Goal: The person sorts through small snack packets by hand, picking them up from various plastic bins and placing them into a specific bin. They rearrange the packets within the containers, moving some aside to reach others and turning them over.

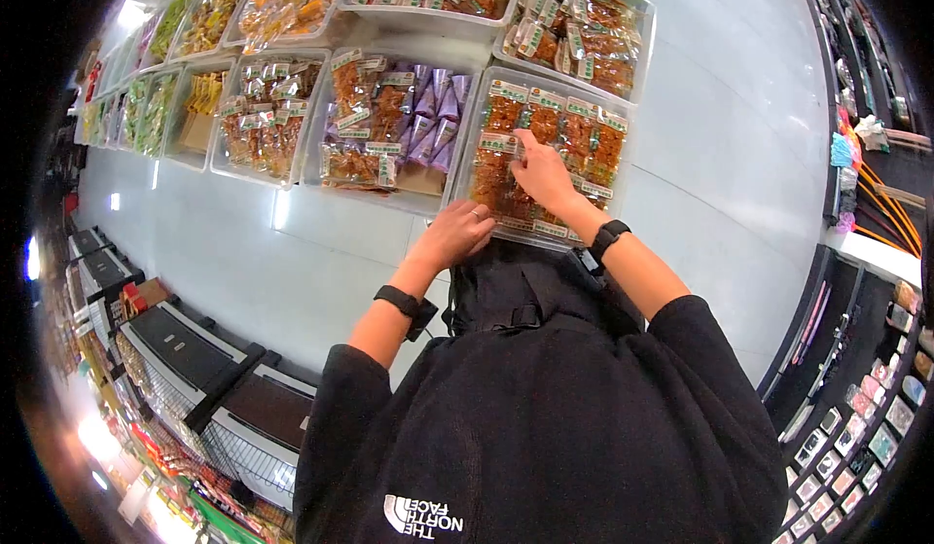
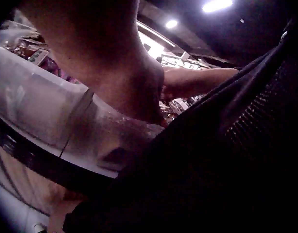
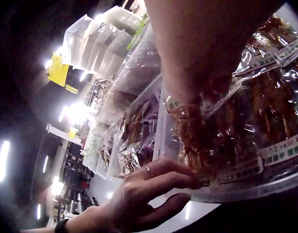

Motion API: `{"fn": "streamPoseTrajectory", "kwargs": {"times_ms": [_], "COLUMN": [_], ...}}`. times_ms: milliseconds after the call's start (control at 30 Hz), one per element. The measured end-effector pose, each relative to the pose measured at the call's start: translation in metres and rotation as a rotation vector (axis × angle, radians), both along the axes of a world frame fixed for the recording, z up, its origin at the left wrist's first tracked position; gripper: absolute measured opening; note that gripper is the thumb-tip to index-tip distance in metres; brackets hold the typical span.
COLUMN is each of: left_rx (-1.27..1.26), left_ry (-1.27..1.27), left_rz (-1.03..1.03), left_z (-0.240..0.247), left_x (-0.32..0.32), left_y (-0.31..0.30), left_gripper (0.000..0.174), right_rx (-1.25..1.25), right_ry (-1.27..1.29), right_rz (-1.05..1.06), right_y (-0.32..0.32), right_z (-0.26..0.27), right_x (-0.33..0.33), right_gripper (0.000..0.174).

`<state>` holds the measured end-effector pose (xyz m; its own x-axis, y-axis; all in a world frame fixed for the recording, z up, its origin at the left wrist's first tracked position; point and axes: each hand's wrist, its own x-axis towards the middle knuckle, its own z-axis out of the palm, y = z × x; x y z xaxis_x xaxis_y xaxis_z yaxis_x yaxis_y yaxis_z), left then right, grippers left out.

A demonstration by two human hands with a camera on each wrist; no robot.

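A clear plastic bin (image 1: 626,189) holds rows of clear snack packets with reddish-brown food and white-and-green labels. My right hand (image 1: 542,172) reaches into it, with index finger and thumb bent at the label end of a snack packet (image 1: 489,186) on the left side. In the right wrist view that packet lies under the hand, whose fingertips are partly hidden. Wearing a ring, my left hand (image 1: 454,234) is at the bin's near left corner. Its fingertips touch the packet's lower end, and its thumb stays apart outside the rim. The left wrist view is dark.
Left of this bin stands a bin (image 1: 313,160) of brown and purple packets, with more bins beyond and behind. Black-topped counters (image 1: 180,344) are at the lower left. Racks of small goods (image 1: 846,437) line the right. A black bag (image 1: 511,286) hangs at my front.
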<state>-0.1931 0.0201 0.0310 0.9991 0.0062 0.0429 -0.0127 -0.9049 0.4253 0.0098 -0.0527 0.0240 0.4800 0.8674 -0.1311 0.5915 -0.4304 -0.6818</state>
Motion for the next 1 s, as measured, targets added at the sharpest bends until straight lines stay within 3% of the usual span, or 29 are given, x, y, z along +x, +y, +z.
{"fn": "streamPoseTrajectory", "kwargs": {"times_ms": [167,233,267,367,400,467,500,567,667,833,1000], "left_rx": [0.011,-0.039,-0.025,0.004,0.015,0.137,0.139,0.140,0.325,0.291,0.314], "left_ry": [0.062,-0.172,-0.162,-0.283,-0.289,-0.318,-0.320,-0.132,-0.084,-0.059,-0.099], "left_rz": [0.013,0.064,0.079,0.610,0.616,1.026,1.032,1.260,1.295,1.290,1.262], "left_z": [-0.001,0.000,0.001,0.003,0.004,0.004,0.000,-0.009,-0.024,-0.030,-0.025], "left_x": [0.000,-0.005,-0.009,-0.018,-0.020,-0.022,-0.023,-0.024,-0.021,-0.025,-0.031], "left_y": [-0.002,0.004,0.009,0.030,0.040,0.056,0.061,0.067,0.070,0.074,0.073], "left_gripper": [0.015,0.012,0.012,0.017,0.017,0.032,0.032,0.047,0.050,0.037,0.020], "right_rx": [-0.040,-0.029,-0.014,0.040,0.076,0.042,0.046,0.020,0.025,0.089,0.038], "right_ry": [0.056,0.077,0.119,0.155,0.142,0.163,0.162,0.183,0.242,0.192,0.309], "right_rz": [0.003,0.026,0.040,0.063,0.061,0.053,0.032,0.018,0.008,-0.046,0.238], "right_y": [-0.004,0.001,0.000,-0.007,-0.006,-0.008,-0.009,-0.010,-0.012,-0.006,0.025], "right_z": [0.009,0.017,0.024,0.021,0.021,0.022,0.022,0.021,0.022,0.020,0.019], "right_x": [0.003,0.000,0.001,0.002,0.002,0.003,0.002,0.002,0.000,-0.006,-0.025], "right_gripper": [0.055,0.056,0.058,0.063,0.065,0.067,0.066,0.066,0.066,0.061,0.037]}}
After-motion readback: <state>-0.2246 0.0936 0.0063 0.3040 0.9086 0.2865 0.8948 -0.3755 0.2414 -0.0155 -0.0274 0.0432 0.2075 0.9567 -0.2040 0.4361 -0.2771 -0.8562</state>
